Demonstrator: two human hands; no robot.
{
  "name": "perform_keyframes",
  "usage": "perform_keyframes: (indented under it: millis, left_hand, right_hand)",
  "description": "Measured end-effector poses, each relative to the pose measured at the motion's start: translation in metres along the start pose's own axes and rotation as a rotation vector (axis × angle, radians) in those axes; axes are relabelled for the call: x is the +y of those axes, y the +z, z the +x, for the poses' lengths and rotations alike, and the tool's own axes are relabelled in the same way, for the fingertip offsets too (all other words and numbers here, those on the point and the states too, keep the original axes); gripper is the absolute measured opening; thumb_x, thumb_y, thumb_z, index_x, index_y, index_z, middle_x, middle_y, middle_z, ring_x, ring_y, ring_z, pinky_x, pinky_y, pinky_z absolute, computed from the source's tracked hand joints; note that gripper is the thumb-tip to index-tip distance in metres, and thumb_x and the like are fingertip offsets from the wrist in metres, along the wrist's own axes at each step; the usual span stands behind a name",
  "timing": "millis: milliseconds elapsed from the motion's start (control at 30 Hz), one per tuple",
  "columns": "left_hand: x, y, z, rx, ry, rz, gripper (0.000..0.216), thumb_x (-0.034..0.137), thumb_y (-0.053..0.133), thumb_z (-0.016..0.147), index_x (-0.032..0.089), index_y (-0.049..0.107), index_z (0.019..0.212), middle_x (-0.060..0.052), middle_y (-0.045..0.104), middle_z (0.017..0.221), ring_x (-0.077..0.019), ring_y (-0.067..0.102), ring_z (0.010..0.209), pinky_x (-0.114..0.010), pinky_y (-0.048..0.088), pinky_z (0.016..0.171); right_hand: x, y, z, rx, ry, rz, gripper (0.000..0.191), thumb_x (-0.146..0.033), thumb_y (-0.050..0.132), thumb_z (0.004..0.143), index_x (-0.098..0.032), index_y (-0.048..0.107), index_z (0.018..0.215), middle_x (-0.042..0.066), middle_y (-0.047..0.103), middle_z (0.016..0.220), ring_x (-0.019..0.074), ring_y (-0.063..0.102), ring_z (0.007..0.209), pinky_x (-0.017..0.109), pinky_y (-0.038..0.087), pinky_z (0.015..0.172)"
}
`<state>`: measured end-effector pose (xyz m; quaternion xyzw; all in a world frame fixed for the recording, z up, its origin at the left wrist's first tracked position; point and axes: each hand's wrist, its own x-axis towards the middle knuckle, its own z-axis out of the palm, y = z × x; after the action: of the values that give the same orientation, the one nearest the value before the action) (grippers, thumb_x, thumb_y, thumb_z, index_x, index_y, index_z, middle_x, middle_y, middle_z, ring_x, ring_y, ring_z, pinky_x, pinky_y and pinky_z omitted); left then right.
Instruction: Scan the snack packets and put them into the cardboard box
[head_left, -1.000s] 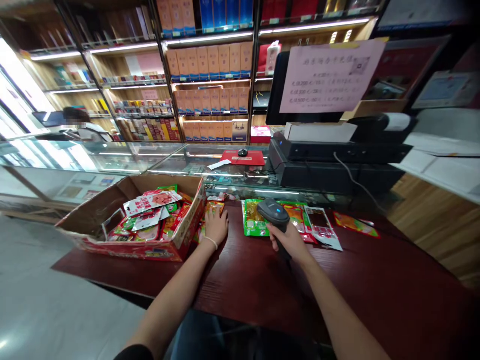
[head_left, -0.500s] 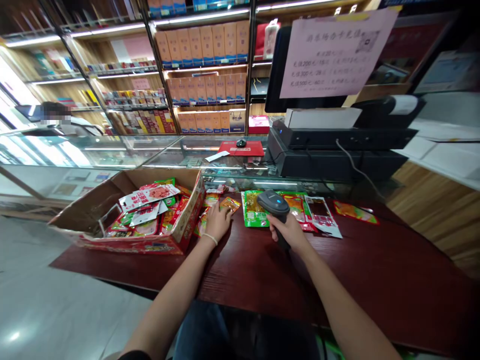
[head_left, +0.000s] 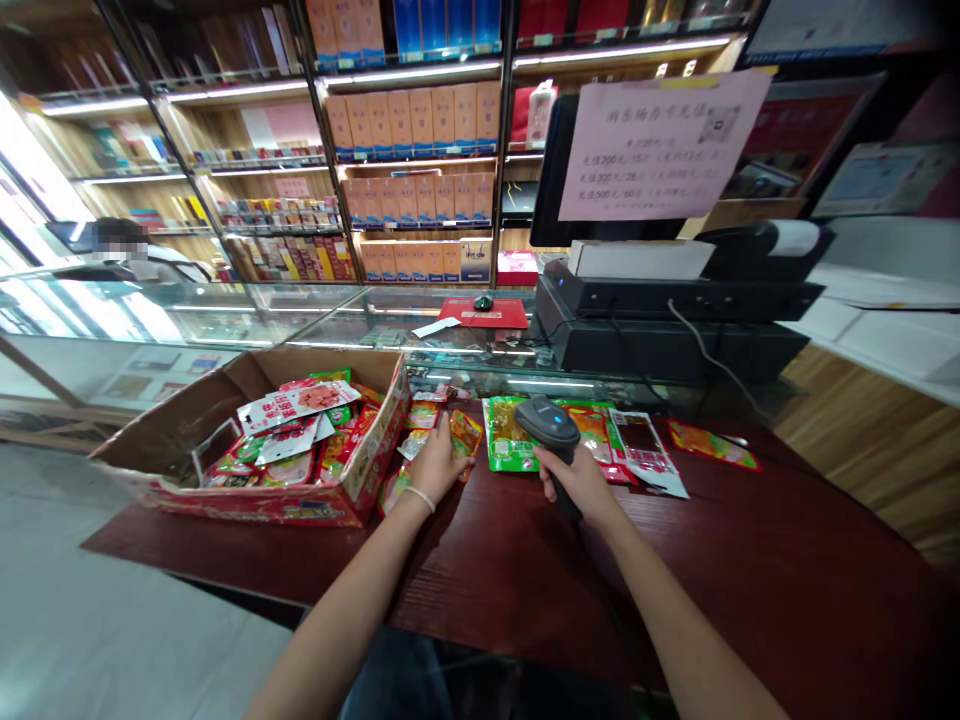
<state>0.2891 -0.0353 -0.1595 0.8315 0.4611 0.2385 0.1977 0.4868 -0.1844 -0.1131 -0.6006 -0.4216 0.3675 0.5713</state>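
My right hand [head_left: 581, 482] is wrapped round the handle of a dark grey barcode scanner [head_left: 549, 424], whose head shows a small blue light. Beneath and behind the scanner lie a green snack packet [head_left: 507, 440], an orange-and-red one [head_left: 596, 437] and a dark-windowed white one [head_left: 646, 447]. My left hand [head_left: 437, 462], with a pale band at the wrist, grips a small orange snack packet [head_left: 466, 436] between thumb and fingers, tilted up from the table. Several more packets [head_left: 421, 416] lie beside and partly under that hand.
An open cardboard box [head_left: 247, 508] filled with snack packets stands at the left. Another orange packet [head_left: 712, 444] lies at the right on the dark red table [head_left: 495, 560]. Behind are a glass counter [head_left: 360, 318], a monitor with a pink notice [head_left: 652, 150], and a person [head_left: 142, 255] at far left.
My left hand has lifted the small orange packet, which now stands more upright. The scanner stays in my right hand, hardly moved. The camera view has tilted up slightly.
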Motion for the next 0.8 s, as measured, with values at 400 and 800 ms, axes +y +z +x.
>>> perform_keyframes:
  millis: [400, 800]
  left_hand:
    - [0.000, 0.017, 0.012, 0.203, -0.071, -1.012, 0.029, 0.032, 0.065, 0.078, 0.017, 0.059, 0.103, -0.010, 0.071, 0.108, -0.0222, 0.067, 0.100, -0.036, 0.051, 0.090]
    - [0.008, 0.010, 0.009, 0.161, -0.108, -1.021, 0.030, 0.030, 0.068, 0.074, 0.016, 0.061, 0.099, -0.008, 0.074, 0.098, -0.0214, 0.070, 0.088, -0.034, 0.055, 0.079]
  right_hand:
    - [-0.002, 0.006, -0.002, 0.085, 0.022, 0.073, 0.045, -0.058, 0.073, 0.073, -0.023, 0.048, 0.085, -0.008, 0.054, 0.050, 0.0100, 0.047, 0.032, 0.021, 0.038, 0.032]
    - [0.005, 0.010, -0.008, -0.118, 0.049, -0.045, 0.043, -0.057, 0.068, 0.077, -0.022, 0.048, 0.091, -0.009, 0.053, 0.049, 0.0094, 0.046, 0.032, 0.019, 0.035, 0.032]
